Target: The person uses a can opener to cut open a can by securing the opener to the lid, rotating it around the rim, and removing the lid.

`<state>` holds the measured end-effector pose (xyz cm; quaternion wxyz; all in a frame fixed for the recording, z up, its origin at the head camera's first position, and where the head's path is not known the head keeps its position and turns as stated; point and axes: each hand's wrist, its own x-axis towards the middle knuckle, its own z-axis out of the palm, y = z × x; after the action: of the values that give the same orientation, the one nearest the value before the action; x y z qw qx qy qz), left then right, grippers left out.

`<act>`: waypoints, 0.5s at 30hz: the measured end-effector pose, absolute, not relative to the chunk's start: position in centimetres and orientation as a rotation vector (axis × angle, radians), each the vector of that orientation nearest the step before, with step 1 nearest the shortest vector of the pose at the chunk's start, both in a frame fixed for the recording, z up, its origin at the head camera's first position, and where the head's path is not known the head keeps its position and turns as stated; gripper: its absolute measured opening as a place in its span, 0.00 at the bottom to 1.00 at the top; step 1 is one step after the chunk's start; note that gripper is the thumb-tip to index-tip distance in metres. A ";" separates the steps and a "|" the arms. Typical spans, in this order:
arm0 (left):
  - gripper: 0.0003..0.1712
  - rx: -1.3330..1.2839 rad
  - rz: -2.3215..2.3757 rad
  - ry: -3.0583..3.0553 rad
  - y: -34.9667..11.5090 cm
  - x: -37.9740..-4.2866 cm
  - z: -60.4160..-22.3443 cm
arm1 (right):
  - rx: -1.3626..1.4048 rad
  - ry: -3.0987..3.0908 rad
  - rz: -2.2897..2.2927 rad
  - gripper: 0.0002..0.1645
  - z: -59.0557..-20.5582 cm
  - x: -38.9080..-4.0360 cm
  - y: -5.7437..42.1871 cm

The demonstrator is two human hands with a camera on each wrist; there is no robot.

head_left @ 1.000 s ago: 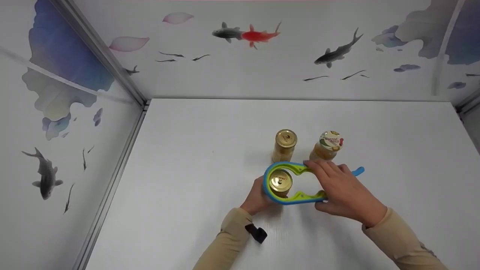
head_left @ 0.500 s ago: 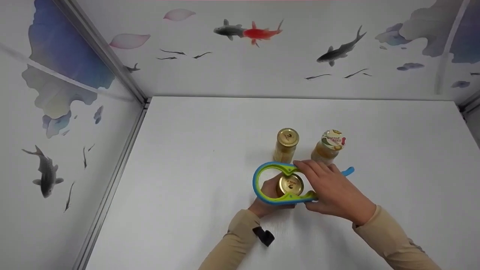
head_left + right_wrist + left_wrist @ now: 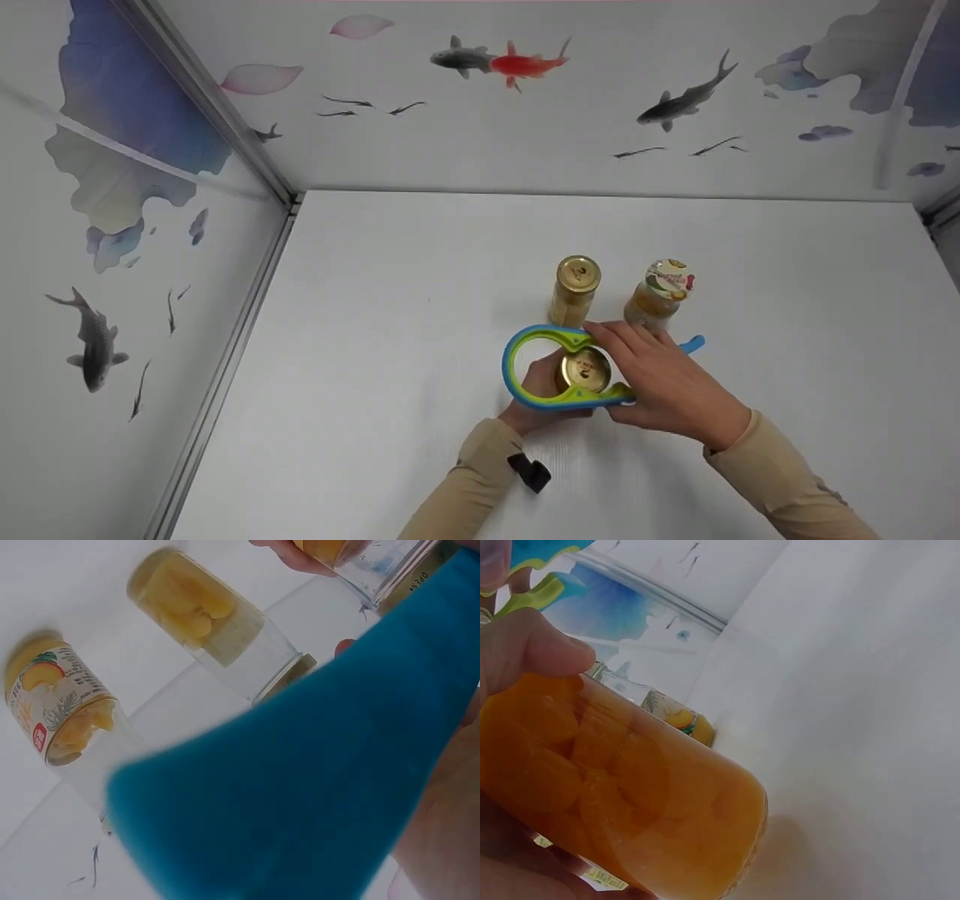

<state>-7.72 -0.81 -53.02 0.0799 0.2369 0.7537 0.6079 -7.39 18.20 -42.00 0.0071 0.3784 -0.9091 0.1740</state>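
Observation:
My left hand (image 3: 526, 416) grips a glass jar with a gold lid (image 3: 585, 369). In the left wrist view this jar (image 3: 645, 787) contains orange fruit pieces in syrup, and its base stands off the white surface, tilted. My right hand (image 3: 667, 379) holds a blue and green jar opener (image 3: 510, 367) by its handles, which loops over the jar's top. The gold lid lies in the narrower section near the right fingers, between the green toothed inserts. In the right wrist view the blue handle (image 3: 285, 787) covers much of the scene.
Just beyond the hands stand two more jars on the white table (image 3: 375, 315): one gold-lidded (image 3: 571, 300), one with a fruit-printed lid (image 3: 667, 281) and paper label. Printed wall panels (image 3: 525, 142) rise at the back and left.
The opener has shifted left over the jar, while the jar moved slightly right. The lid went from the large rounded end into the narrower section. Little differs over the last half second.

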 end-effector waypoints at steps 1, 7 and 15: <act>0.40 0.694 1.815 2.249 -0.8 -7.7 -53.0 | 1.188 -2.845 0.549 0.56 -42.0 -7.4 18.2; 0.43 0.603 1.718 2.303 -1.0 -7.7 -52.5 | 1.202 -2.864 0.549 0.55 -42.1 -7.3 18.3; 0.43 0.604 1.718 2.293 -1.0 -7.7 -52.4 | 1.190 -2.857 0.528 0.56 -42.2 -7.2 18.4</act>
<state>-7.68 -0.98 -52.42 0.1066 0.2049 0.7786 0.5835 -7.24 18.43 -42.19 0.0010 0.3792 -0.9099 0.1682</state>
